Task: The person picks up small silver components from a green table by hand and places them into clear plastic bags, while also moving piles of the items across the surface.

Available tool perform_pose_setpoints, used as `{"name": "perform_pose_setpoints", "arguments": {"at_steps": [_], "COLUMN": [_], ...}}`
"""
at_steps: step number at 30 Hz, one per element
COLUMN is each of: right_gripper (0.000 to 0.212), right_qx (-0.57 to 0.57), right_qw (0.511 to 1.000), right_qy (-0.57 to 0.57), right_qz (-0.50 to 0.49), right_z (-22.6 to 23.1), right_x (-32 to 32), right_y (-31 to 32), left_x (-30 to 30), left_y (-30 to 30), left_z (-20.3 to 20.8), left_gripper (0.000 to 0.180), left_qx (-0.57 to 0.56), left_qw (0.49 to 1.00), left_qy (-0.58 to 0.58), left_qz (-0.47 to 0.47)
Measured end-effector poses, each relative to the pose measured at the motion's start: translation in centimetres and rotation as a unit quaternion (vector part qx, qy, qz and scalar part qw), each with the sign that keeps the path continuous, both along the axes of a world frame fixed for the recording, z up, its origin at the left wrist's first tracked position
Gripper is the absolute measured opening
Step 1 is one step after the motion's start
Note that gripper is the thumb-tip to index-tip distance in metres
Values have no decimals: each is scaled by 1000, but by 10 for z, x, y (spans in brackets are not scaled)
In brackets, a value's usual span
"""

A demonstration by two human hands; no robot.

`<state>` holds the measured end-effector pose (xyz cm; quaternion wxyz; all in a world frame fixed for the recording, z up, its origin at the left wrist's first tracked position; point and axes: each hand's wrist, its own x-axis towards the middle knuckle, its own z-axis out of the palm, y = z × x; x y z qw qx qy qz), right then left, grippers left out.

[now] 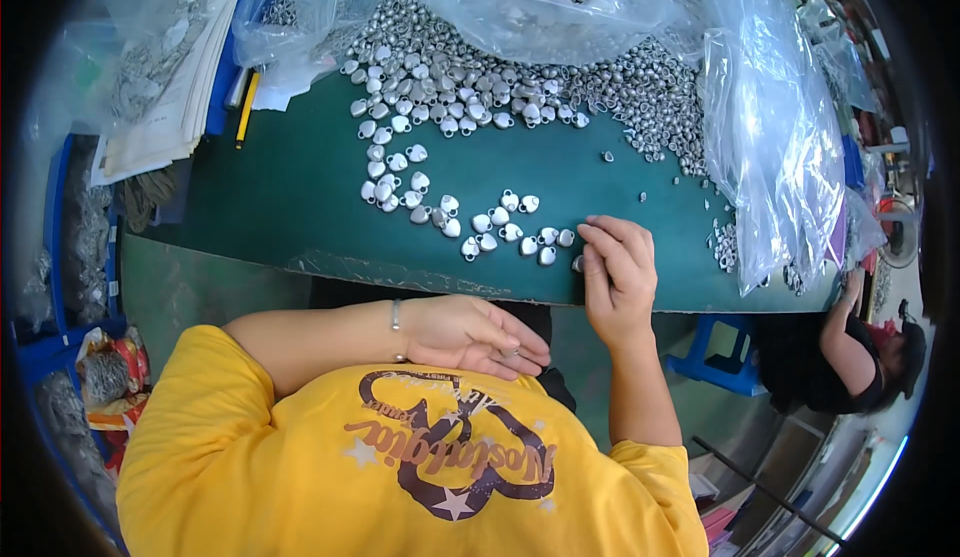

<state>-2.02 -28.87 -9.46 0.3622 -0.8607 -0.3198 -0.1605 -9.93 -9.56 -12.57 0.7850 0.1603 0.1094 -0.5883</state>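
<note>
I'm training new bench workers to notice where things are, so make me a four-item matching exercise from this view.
Column one:
1. Yellow-and-black pen-shaped tool
2. Person's left hand
3. Person's right hand
4. Blue plastic stool

Column two:
A. Over the near edge of the green tabletop
B. On the floor, to the right of the other three
C. Palm up, just in front of the yellow printed shirt
D. Lying toward the tabletop's far left

Pairs: 1-D, 2-C, 3-A, 4-B

Metal pieces (430,91) on the table (270,192), papers (183,87) to their left, plastic bag (770,107) to their right, stool (715,359) at near right
</note>
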Motion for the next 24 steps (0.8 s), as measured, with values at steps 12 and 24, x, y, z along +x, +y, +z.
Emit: {"name": "perform_pose_setpoints", "arguments": {"at_steps": [12, 24], "right_gripper": [26, 32], "right_qx": [-120, -129], "right_qw": [992, 986], "right_qy": [-47, -61], "right_qz": [-11, 87], "right_z": [-4, -10], "right_x": [-39, -27], "right_y": [11, 21], "left_x": [-14, -19], "left_y": [-24, -25], "left_z": [-26, -17], "left_gripper": [37, 31], "left_qx": [-94, -66], "left_qw": [958, 938], "left_qy": [143, 145], "left_qz": [231, 307]}}
